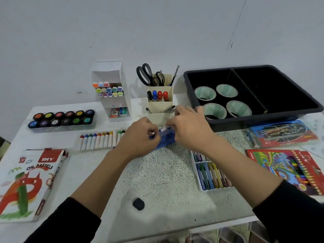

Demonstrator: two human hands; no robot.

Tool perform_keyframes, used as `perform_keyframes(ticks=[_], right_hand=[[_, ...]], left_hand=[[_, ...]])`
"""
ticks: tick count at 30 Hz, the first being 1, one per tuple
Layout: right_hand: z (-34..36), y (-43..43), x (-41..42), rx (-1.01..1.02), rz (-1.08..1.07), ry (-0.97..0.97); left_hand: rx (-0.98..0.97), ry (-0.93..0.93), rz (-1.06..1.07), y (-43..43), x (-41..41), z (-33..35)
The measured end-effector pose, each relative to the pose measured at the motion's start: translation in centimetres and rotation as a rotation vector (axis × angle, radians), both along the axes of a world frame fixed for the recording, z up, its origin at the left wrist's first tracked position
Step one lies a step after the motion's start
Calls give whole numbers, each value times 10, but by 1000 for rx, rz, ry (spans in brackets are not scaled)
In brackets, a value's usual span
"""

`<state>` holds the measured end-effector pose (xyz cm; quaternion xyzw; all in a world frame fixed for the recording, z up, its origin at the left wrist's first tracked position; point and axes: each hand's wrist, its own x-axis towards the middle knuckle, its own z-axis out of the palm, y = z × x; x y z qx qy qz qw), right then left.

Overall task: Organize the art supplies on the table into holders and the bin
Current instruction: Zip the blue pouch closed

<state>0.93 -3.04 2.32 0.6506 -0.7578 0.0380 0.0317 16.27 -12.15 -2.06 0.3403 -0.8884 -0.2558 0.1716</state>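
In the head view I take the cream pen holder as my marker. Just in front of it, both hands meet on a small blue case held low over the speckled surface. The left hand has a narrow grip, its curled fingers pinching the case's left end. The right hand has the same narrow grip on the right end, with something small and white showing at its fingertips. Blur keeps me from telling what the case contains.

My worry is that the case springs open or slips from two such light pinches. Small pieces would then scatter toward the row of crayons lying in front and to the left of the holder. The right hand's knuckles sit very near the holder's front, and the scissors make it top-heavy, so a jerk could tip it. The right forearm passes over the open pastel tray, in front and to the right of the holder, and a dragged sleeve could shove it. The black bin stands just right of the holder.

The box far in front and to the left of the holder reads "DIY" and "OIL PASTELS". Print elsewhere is too small for me to read.
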Motion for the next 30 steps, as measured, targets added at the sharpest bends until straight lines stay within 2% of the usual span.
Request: perform_keyframes(ticks=[3, 6, 10, 12, 14, 16, 19, 27, 30], right_hand=[[-7, -5, 3, 16, 68, 57], [-10, -6, 1, -33, 150, -115], [-7, -5, 5, 28, 249, -384], [-8, -5, 6, 37, 284, -359], [-11, -5, 4, 8, 280, -281], [-14, -4, 4, -62, 237, -244], [-21, -7, 10, -124, 237, -259], [-27, -13, 10, -10, 262, -497], [-30, -12, 16, -97, 270, -526]], left_hand=[[69, 24, -49, 2, 4, 0], [95, 70, -61, 3, 10, -2], [171, 152, -35, 2, 21, -1], [152, 77, -24, -1, 29, -3], [15, -43, -5, -3, 40, -6], [-85, -87, 28, -3, 49, -8], [-94, -16, 69, 2, 51, -9], [-71, 61, 132, 2, 51, -9], [-67, 80, 128, 3, 54, -10]])
